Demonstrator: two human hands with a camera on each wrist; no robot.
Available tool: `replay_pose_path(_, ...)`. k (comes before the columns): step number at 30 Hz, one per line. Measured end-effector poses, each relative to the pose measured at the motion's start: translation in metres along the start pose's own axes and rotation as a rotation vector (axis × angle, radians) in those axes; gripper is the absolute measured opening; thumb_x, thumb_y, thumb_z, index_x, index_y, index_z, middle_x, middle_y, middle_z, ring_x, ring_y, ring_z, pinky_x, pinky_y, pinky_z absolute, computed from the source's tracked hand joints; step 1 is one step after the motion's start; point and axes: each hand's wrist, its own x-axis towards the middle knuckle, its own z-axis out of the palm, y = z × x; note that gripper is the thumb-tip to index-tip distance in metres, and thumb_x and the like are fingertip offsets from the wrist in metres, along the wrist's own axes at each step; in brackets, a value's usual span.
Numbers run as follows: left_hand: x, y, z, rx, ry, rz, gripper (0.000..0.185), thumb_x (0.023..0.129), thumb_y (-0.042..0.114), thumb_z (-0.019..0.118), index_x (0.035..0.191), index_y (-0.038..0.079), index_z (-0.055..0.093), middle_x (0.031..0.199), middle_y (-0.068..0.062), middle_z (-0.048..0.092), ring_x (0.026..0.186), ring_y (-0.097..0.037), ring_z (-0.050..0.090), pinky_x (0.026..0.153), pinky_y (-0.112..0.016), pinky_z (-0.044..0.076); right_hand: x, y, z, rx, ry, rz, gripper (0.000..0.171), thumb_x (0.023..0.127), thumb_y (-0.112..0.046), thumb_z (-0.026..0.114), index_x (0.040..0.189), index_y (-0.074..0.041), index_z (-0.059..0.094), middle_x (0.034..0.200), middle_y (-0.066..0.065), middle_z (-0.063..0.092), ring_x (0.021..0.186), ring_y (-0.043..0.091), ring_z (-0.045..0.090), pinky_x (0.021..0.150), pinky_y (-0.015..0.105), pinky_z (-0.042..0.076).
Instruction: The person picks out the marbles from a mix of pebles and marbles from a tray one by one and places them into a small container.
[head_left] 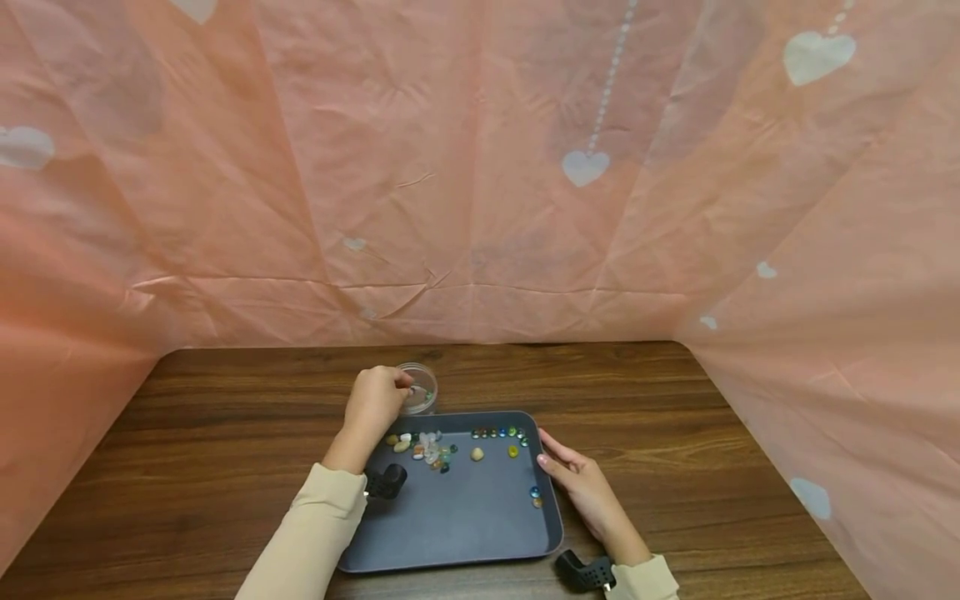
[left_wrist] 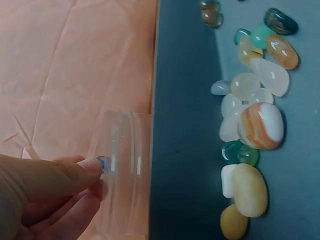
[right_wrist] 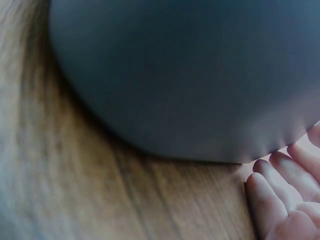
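A pale orange fabric screen printed with white hearts encloses a wood-grain table on the left, at the back and on the right. Left of centre, a cream-sleeved left forearm and its black wrist camera cross a dark grey tray, blocking the view of part of its left side. Just beyond the tray's far edge stands a clear round jar, small pieces visible inside, its near left side partly screened by fingers. Within the tray, polished stones, one striped orange and white, cluster toward the far left; to their right lie a lone cream stone, a row of glass beads along the far wall, a yellow bead, and a blue bead beside an amber one near the right wall. The left hand, reaching over the tray's far left corner with its back up, pinches a small bluish piece between thumb and fingers at the jar's mouth. At right, the right hand lies with fingers extended, fingertips touching the tray's outer wall and thumb at its rim, grasping nothing.
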Motion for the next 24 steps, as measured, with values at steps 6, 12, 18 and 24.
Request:
replay_pose_path(6,-0.001,0.000,0.002,0.030,-0.019,0.009,0.013,0.086,0.007,0.074,0.098,0.004,0.079,0.099,-0.013,0.077,0.091,-0.030,0.072,0.076,-0.041,0.057,0.000,0.000,0.000,-0.010,0.009,0.011,0.050,0.097,-0.020,0.064,0.145,-0.009,0.051,0.150,0.007,0.048,0.138,0.023,0.046,0.098,0.016,0.047)
replay_pose_path(12,-0.006,0.003,0.002,-0.061,0.029,0.003,0.014,0.085,0.007,0.076,0.098,0.003,0.079,0.097,-0.013,0.078,0.087,-0.027,0.072,0.071,-0.037,0.057,0.000,0.000,0.000,0.015,0.001,0.012,0.051,0.097,-0.019,0.064,0.145,-0.009,0.051,0.150,0.008,0.048,0.137,0.023,0.047,0.091,0.010,0.046)
replay_pose_path(18,-0.025,0.014,0.006,-0.222,0.017,-0.007,0.023,0.083,0.012,0.079,0.106,0.004,0.078,0.094,-0.010,0.078,0.079,-0.021,0.072,0.064,-0.030,0.055,-0.002,0.000,0.000,0.017,-0.003,0.010,0.051,0.097,-0.019,0.064,0.145,-0.008,0.050,0.150,0.009,0.049,0.132,0.019,0.052,0.089,0.011,0.048)
replay_pose_path(24,-0.053,0.024,0.017,-0.430,-0.078,-0.061,0.023,0.084,0.012,0.078,0.106,0.005,0.078,0.094,-0.010,0.079,0.082,-0.021,0.074,0.061,-0.025,0.054,-0.001,0.000,0.000,0.004,0.011,0.006,0.051,0.096,-0.020,0.065,0.144,-0.008,0.052,0.148,0.009,0.051,0.129,0.014,0.055,0.090,0.011,0.047)
